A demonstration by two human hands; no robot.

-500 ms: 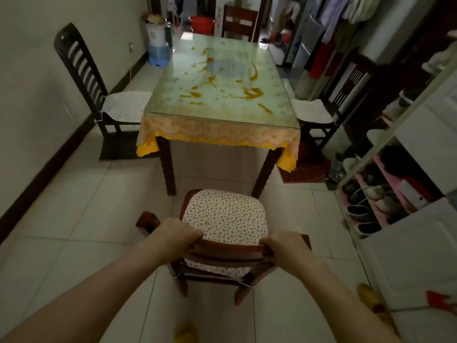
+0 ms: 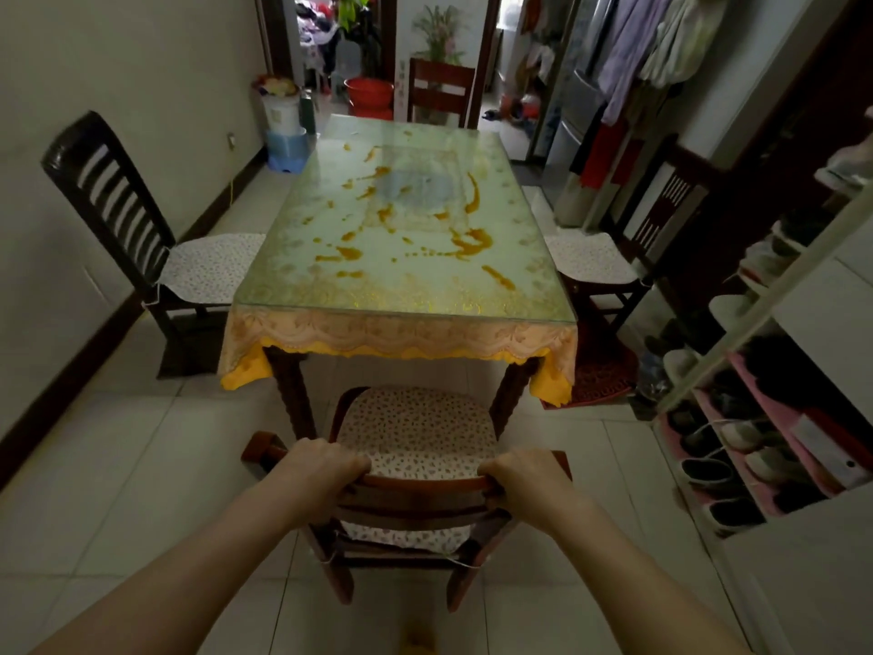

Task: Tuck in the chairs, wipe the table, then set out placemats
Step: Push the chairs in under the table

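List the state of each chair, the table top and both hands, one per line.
Near chair: seat front at the table edge, not fully tucked.
Left chair: pulled out, seat mostly exposed.
Right chair: pulled out, seat mostly exposed.
Far chair: only backrest visible, tuck unclear.
Table top: smeared orange, unwiped, no placemats.
Left hand: grips near chair's backrest.
Right hand: grips near chair's backrest.

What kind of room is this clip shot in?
Probably a home dining area: a stained dining table with chairs round it, a shoe rack at the right, clothes hanging behind.
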